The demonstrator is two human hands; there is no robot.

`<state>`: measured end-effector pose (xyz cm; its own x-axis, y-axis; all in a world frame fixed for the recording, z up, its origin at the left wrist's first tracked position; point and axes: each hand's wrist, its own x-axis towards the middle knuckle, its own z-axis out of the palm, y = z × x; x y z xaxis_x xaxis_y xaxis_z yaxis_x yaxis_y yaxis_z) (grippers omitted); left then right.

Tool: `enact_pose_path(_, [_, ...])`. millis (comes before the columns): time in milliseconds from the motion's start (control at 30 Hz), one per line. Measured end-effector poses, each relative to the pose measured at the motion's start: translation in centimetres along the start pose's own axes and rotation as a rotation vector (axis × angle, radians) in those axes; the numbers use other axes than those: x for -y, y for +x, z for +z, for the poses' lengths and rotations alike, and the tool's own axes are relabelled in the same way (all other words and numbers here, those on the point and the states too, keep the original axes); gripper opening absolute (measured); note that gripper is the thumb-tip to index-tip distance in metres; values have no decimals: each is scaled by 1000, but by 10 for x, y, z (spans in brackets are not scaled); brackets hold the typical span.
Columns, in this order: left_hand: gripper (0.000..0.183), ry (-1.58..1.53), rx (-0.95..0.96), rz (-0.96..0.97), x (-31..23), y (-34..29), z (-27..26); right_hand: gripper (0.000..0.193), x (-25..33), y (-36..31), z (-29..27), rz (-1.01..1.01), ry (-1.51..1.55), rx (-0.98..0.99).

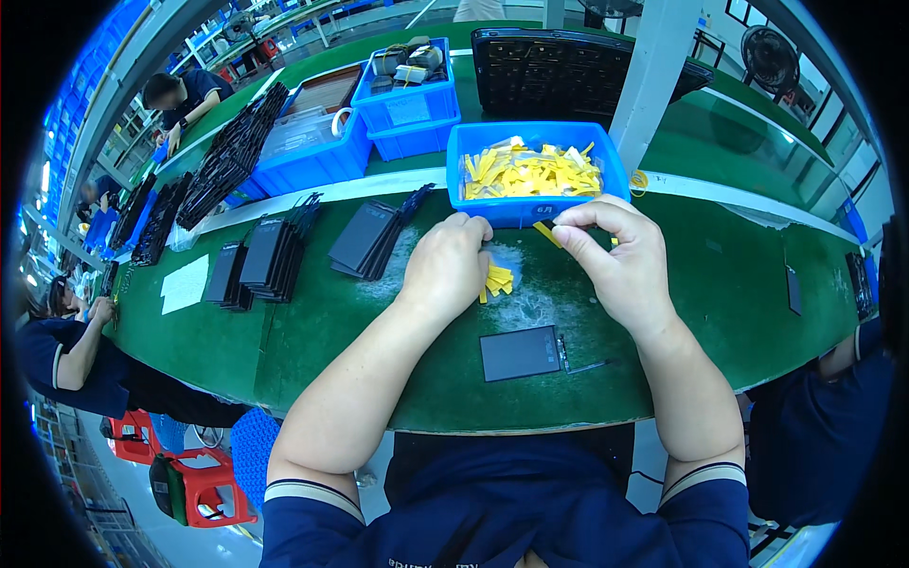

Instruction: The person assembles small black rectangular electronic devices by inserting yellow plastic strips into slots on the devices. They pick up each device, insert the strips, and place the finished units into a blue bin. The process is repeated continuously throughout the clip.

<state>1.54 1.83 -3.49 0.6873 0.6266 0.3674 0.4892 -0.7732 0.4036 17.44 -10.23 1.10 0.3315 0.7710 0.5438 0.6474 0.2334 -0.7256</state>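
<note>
Between thumb and forefinger, my right hand (620,256) pinches a small yellow strip (546,233) just in front of the blue bin (530,210). My left hand (447,265) is closed, its fingers curled by the bin's front left; what they hold, if anything, is hidden. Right beside it lies a small pile of yellow strips (498,281) on the green tabletop. Nearer to me, a flat black rectangular panel (520,354) with a thin cable at its right end lies untouched. Many loose yellow strips (535,173) and clear plastic bags fill the bin.
Stacks of similar black panels (365,241) stand to the left, near a white paper (185,284). Blue crates (402,104) and a black tray (554,76) are at the back. A metal post (653,85) rises behind the bin. Co-workers sit at both sides.
</note>
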Motion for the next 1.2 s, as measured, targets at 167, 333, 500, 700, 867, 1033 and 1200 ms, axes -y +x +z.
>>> enact_pose_path(167, [28, -28, 14, 162, -30, -8, -16, 11, -2, -2, 1, -59, -27, -37])
enact_pose_path(333, [49, -69, 389, 333, -60, -39, -13, 9, 5, -2, 2, -61, -34, 5])
enact_pose_path(500, [38, -217, 406, 256, -59, -38, -12, 9, 7, -4, 2, -116, -2, -31])
enact_pose_path(700, [16, -856, 174, -175, -41, -17, -21, 9, 5, -3, 1, -131, 2, -11])
enact_pose_path(867, [17, -951, 198, -170, -36, -15, -24, 10, 3, -4, 1, 29, 93, 80])
enact_pose_path(1033, [18, -907, 205, -158, -35, -16, -25, 10, 4, -4, 1, 55, 86, 107])
enact_pose_path(1200, [18, -863, 203, -138, -36, -16, -26, 9, 7, -4, 1, 28, 50, 96])
